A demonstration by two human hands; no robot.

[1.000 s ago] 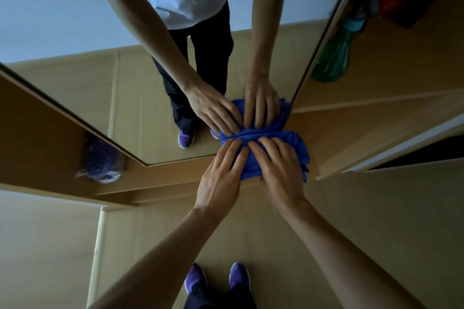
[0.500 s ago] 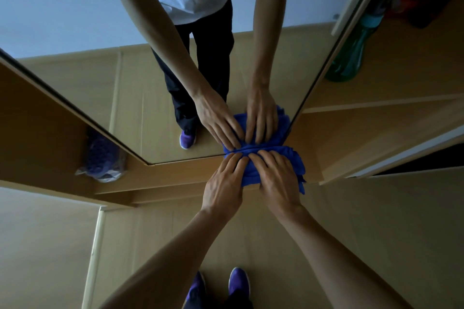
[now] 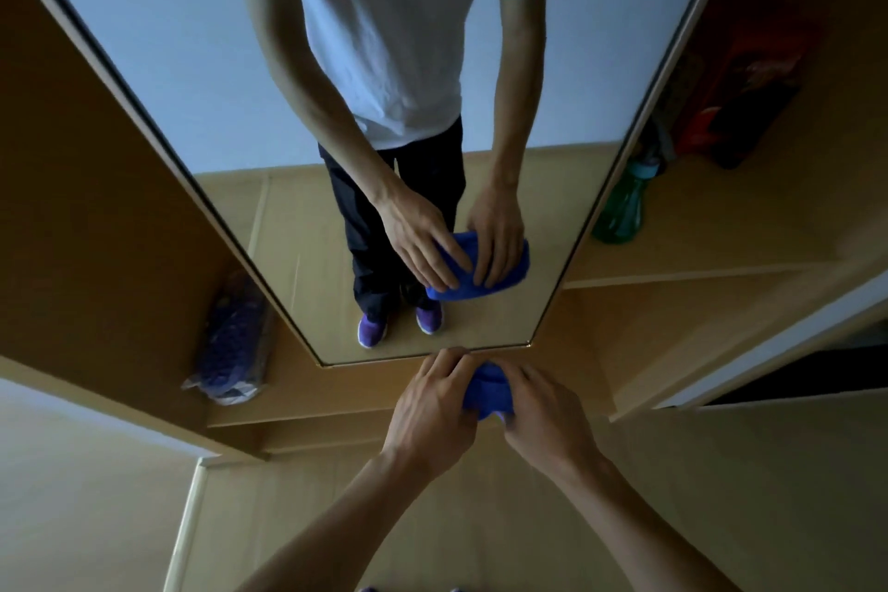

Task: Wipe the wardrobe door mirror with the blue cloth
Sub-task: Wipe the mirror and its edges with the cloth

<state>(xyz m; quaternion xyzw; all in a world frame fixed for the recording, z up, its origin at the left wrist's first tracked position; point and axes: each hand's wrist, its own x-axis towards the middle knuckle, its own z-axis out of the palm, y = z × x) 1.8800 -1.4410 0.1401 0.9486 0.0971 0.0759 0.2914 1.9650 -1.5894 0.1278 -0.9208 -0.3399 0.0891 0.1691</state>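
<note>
The wardrobe door mirror (image 3: 230, 63) stands tall in front of me, its bottom edge just beyond my fingertips. My left hand (image 3: 432, 404) and my right hand (image 3: 543, 413) hold the bunched blue cloth (image 3: 487, 387) between them, fingers curled over it. The cloth sits in front of the lower frame, apart from the glass. In the mirror I see my reflection with both hands laid over the cloth. Most of the cloth is hidden under my fingers.
A green bottle (image 3: 622, 212) stands on the open wardrobe shelf to the right of the mirror, with red and dark items (image 3: 749, 101) behind it. A bagged purple bundle (image 3: 233, 341) lies on the left shelf. Pale wooden floor lies below.
Both hands have drawn the cloth back off the mirror's lower corner and bunched it between them. My view has tilted upward, showing more of the mirror.
</note>
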